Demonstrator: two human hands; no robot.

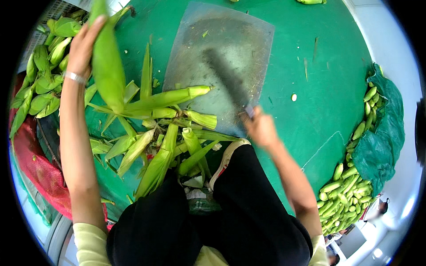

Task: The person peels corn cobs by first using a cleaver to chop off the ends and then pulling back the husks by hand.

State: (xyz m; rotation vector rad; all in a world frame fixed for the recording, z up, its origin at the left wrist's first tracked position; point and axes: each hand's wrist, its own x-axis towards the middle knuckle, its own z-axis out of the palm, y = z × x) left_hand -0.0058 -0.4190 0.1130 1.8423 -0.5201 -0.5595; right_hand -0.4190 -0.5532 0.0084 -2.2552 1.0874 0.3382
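Observation:
My left hand (83, 46) is wrapped round an ear of corn (108, 71) in its green husk, raised at the upper left and smeared by motion. In my right hand (262, 128) is the handle of a large knife (227, 75) with a dark, broad blade. The blade is blurred and lies over a worn, see-through cutting board (191, 53), pointing up and to the left. Left of the knife, a heap of green husk pieces and cut corn ends (162, 153) spreads from the board's lower left corner to my knees.
More unhusked corn (46, 84) is piled at the far left, above a red mesh sack (46, 173). On the right, a dark green sack (379, 133) borders a large heap of slim green produce (346, 199). Husk scraps are scattered over the green floor covering (319, 111).

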